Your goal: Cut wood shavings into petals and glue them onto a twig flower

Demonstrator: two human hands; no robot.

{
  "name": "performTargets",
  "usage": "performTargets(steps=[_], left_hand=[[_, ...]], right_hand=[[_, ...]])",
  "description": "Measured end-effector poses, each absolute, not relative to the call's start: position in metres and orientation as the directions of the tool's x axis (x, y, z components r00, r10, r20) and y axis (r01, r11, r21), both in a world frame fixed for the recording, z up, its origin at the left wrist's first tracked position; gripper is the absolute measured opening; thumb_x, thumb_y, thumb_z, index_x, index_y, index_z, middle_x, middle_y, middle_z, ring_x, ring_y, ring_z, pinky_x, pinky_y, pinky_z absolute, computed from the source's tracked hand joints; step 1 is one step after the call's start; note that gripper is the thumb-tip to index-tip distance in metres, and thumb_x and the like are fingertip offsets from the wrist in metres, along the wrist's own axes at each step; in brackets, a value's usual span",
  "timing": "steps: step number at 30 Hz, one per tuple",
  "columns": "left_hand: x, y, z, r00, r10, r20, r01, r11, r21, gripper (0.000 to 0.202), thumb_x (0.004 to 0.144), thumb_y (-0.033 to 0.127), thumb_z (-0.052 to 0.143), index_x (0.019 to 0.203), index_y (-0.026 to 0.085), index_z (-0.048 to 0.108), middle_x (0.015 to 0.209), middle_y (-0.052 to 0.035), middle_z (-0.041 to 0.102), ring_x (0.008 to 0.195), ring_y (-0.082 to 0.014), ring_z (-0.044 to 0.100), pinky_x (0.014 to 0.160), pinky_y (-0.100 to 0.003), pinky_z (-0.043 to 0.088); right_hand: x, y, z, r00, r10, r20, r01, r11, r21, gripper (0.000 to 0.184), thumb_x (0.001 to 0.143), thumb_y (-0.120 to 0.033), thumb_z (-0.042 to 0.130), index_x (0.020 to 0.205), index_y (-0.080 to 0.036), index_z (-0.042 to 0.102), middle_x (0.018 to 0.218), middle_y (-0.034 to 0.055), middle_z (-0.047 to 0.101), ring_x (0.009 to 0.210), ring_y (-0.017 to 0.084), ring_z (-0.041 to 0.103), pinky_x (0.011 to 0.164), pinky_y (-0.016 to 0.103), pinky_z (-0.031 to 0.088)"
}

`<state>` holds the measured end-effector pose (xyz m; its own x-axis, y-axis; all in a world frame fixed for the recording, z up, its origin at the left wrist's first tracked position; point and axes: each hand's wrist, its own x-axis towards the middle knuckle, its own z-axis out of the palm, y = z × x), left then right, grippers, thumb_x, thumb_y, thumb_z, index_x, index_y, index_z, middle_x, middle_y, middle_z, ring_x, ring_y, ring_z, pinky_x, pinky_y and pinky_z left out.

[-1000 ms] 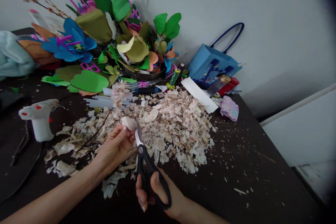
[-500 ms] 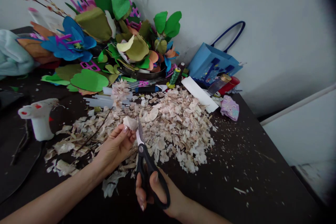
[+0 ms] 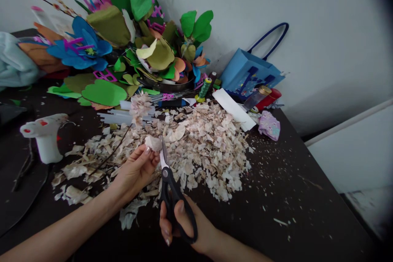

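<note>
My left hand (image 3: pixel 136 170) pinches a small pale petal piece (image 3: pixel 152 143) between thumb and fingertips, just above the table. My right hand (image 3: pixel 184 226) is closed through the black handles of a pair of scissors (image 3: pixel 170 188), whose blades point up and touch the right edge of that piece. Behind and around both hands lies a wide heap of pale cut scraps (image 3: pixel 202 143) on the dark table (image 3: pixel 291 196). A thin dark stem with a pale blossom head (image 3: pixel 139 108) lies across the scraps to the left.
A white glue gun (image 3: pixel 44 135) stands at the left. Colourful paper flowers and leaves (image 3: pixel 123 45) pile up at the back. A blue bag (image 3: pixel 248 73), a green thread spool (image 3: pixel 204 90), a white strip (image 3: pixel 233 108) and a small patterned cloth (image 3: pixel 268 125) sit at the back right.
The scissor blades have closed a little further onto the pale piece. Both hands stay in about the same place.
</note>
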<state>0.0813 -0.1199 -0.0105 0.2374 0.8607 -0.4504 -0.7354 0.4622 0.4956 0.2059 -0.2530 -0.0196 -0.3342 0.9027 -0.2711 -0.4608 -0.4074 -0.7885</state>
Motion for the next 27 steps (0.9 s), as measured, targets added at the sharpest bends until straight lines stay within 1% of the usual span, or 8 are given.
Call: performTargets(steps=[4,9,13,19,22,24,27], left_hand=[[0.080,-0.120,-0.010,0.252,0.855,-0.454,-0.733,0.475,0.487,0.025,0.078,-0.004,0.066,0.065,0.017,0.071,0.063,-0.0001,0.071,0.058,-0.0093,0.065,0.057,-0.015,0.056],[0.079,-0.120,-0.012,0.260,0.854,-0.451,-0.724,0.481,0.494,0.025,0.080,-0.003,0.065,0.066,0.017,0.070,0.063,-0.0001,0.071,0.058,-0.0093,0.065,0.057,-0.014,0.056],[0.078,-0.119,-0.014,0.277,0.860,-0.428,-0.728,0.478,0.491,0.023,0.078,-0.002,0.068,0.067,0.017,0.070,0.062,0.0002,0.069,0.058,-0.0095,0.065,0.058,-0.014,0.056],[0.076,-0.116,-0.017,0.309,0.870,-0.383,-0.734,0.475,0.486,0.016,0.076,0.000,0.070,0.072,0.015,0.068,0.067,-0.0006,0.067,0.060,-0.0104,0.063,0.059,-0.018,0.057],[0.074,-0.112,-0.013,0.334,0.856,-0.394,-0.734,0.498,0.461,0.015,0.077,-0.001,0.067,0.074,0.014,0.067,0.069,-0.0016,0.066,0.060,-0.0107,0.062,0.059,-0.019,0.057],[0.072,-0.109,-0.009,0.356,0.843,-0.403,-0.728,0.521,0.446,0.014,0.080,0.000,0.062,0.075,0.013,0.066,0.070,-0.0026,0.064,0.061,-0.0111,0.061,0.060,-0.020,0.057],[0.067,-0.104,-0.002,0.383,0.817,-0.431,-0.720,0.556,0.415,0.014,0.081,0.001,0.057,0.079,0.012,0.065,0.073,-0.0046,0.063,0.063,-0.0123,0.061,0.062,-0.022,0.057]], right_hand=[[0.205,-0.253,-0.020,-0.330,0.902,-0.278,-0.461,-0.411,-0.787,0.064,0.078,-0.077,0.053,0.087,-0.014,0.052,0.061,-0.0029,0.048,0.050,0.008,0.046,0.052,0.023,0.038],[0.205,-0.253,-0.023,-0.330,0.906,-0.265,-0.476,-0.402,-0.782,0.062,0.079,-0.076,0.052,0.088,-0.014,0.053,0.061,-0.0030,0.048,0.049,0.008,0.046,0.052,0.023,0.037],[0.206,-0.253,-0.022,-0.324,0.911,-0.254,-0.476,-0.389,-0.789,0.060,0.081,-0.074,0.053,0.088,-0.014,0.053,0.061,-0.0031,0.049,0.049,0.007,0.046,0.052,0.022,0.039],[0.206,-0.252,-0.022,-0.313,0.917,-0.249,-0.454,-0.374,-0.809,0.060,0.080,-0.074,0.055,0.086,-0.015,0.053,0.058,-0.0042,0.047,0.047,0.007,0.044,0.050,0.022,0.039],[0.207,-0.251,-0.022,-0.294,0.915,-0.276,-0.447,-0.387,-0.806,0.063,0.078,-0.077,0.053,0.085,-0.015,0.052,0.056,-0.0046,0.046,0.046,0.007,0.044,0.049,0.022,0.038],[0.208,-0.249,-0.020,-0.282,0.915,-0.288,-0.429,-0.388,-0.816,0.066,0.074,-0.080,0.053,0.084,-0.015,0.052,0.057,-0.0040,0.047,0.046,0.008,0.045,0.049,0.023,0.038],[0.213,-0.247,-0.014,-0.284,0.919,-0.275,-0.391,-0.373,-0.842,0.070,0.070,-0.084,0.052,0.083,-0.015,0.052,0.060,-0.0023,0.049,0.048,0.009,0.046,0.050,0.023,0.039]])
